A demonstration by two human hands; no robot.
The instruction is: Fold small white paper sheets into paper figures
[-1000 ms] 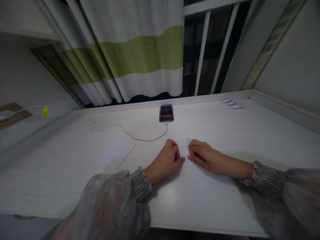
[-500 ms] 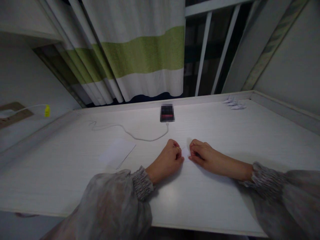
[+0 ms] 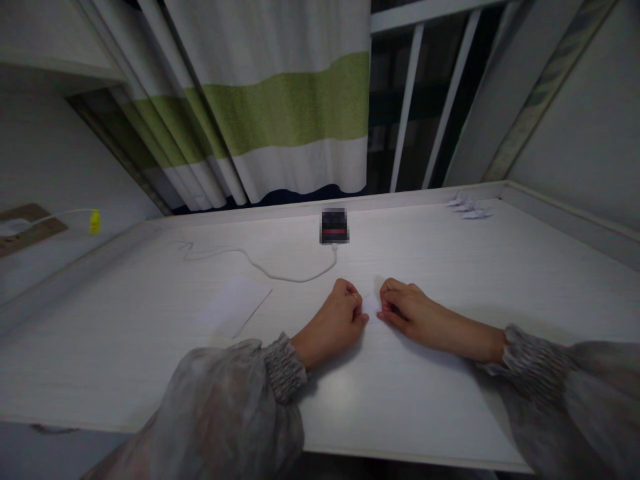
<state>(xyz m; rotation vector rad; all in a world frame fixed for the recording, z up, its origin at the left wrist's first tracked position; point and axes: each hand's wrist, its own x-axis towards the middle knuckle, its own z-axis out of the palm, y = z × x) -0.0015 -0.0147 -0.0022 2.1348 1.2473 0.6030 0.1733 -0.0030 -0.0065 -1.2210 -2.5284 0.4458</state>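
A small white piece of paper (image 3: 371, 307) shows between my two hands, just above or on the white desk. My left hand (image 3: 341, 319) is closed, pinching the paper's left side between thumb and fingers. On the opposite side, my right hand (image 3: 406, 308) grips the paper's right edge with curled fingers and thumb. The fingers hide most of the paper's outline, so its exact shape cannot be made out. To the left of my left hand lies a stack of white paper sheets (image 3: 235, 305), flat on the desk.
A dark, pixelated device (image 3: 335, 227) stands at the back, with a white cable (image 3: 280, 277) trailing left. Several small folded paper pieces (image 3: 469, 207) sit in the far right corner. Raised edging borders the desk (image 3: 125, 360); a white and green curtain (image 3: 290, 107) hangs behind.
Hardly anything differs. Both hands keep their grip on the small paper, with only tiny shifts of the fingers.
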